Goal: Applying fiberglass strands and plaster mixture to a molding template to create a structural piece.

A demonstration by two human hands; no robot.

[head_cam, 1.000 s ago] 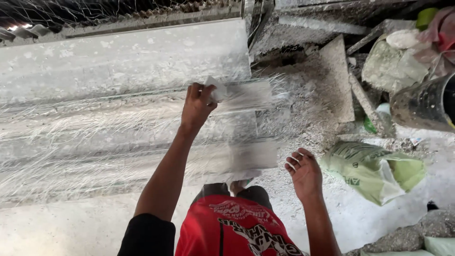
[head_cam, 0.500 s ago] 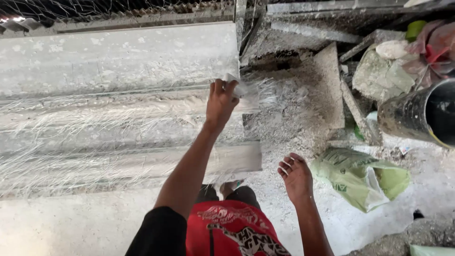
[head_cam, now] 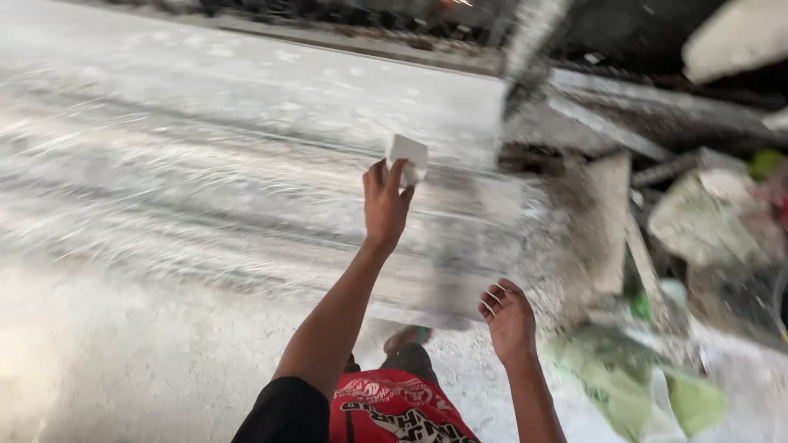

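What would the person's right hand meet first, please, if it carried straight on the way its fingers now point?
Most likely the near edge of the long white moulded slab; the right hand hovers open just short of it, though blur leaves the depth unclear.

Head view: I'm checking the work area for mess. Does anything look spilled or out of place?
Yes. Right of the long white moulded slab, broken slab pieces and crumpled green bags lie in a loose heap amid white dust. The picture is motion-blurred.

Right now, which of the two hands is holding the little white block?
The left hand, raised over the long grey moulded slab, pinches the small white block. The right hand is lower, open and empty by the slab's near end.
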